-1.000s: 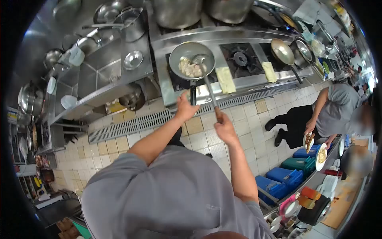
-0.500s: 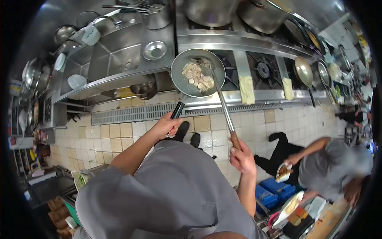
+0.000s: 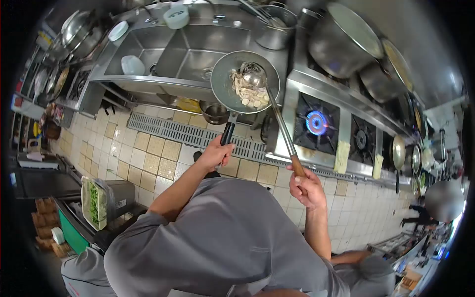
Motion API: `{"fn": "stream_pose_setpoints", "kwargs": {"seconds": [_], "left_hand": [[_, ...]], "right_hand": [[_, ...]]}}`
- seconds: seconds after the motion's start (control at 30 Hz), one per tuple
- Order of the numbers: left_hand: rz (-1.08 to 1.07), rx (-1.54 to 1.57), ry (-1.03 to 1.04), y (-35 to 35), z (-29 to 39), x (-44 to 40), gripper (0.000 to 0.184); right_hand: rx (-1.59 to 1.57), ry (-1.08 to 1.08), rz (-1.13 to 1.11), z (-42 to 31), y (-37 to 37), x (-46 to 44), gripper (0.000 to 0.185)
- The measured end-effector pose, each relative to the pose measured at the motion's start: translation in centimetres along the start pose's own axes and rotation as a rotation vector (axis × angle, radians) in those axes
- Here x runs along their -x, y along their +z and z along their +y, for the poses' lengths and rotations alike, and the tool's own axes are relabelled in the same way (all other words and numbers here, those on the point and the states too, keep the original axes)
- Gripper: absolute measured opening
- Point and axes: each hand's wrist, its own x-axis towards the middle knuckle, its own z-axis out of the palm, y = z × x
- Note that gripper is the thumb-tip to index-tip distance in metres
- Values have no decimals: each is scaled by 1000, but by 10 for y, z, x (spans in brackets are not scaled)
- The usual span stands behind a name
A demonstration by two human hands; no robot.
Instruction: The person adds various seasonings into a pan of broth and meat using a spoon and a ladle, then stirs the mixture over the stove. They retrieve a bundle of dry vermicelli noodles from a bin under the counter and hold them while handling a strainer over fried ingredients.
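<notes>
Left hand (image 3: 216, 154) gripped around pan (image 3: 245, 82) handle, forearm angled up to it. Right hand (image 3: 308, 188) curled on ladle (image 3: 282, 123), its bowl in pan.

Grey frying pan (image 3: 222, 84) holding pale sliced food (image 3: 252, 96), metal ladle (image 3: 284, 129) dipping in, bowl down.

Food (image 3: 251, 95) and ladle (image 3: 254, 76) in pan (image 3: 223, 74), pan near front right corner of sink table (image 3: 273, 58), burner (image 3: 316, 123) at front left corner of stove (image 3: 308, 82), pot (image 3: 341, 47) behind.
</notes>
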Motion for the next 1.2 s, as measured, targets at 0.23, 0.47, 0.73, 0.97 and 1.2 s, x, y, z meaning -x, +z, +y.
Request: {"fn": "stream_pose_setpoints", "kwargs": {"seconds": [0.23,0.47,0.73,0.97,1.2], "left_hand": [[95,176,113,-140,80,-3,17],[261,269,191,-244,143,-6,17],[558,311,215,-298,210,-54,17],[720,434,209,-311,267,-78,18],[785,450,207,-329,289,-100,17]], "right_hand": [[-392,240,-375,28,118,-175,48],[749,-105,22,-9,168,-335,48],[562,-215,251,-121,160,-703,47],[446,-186,251,-181,127,-962,41],[286,-196,255,-164,126,-983,19]]}}
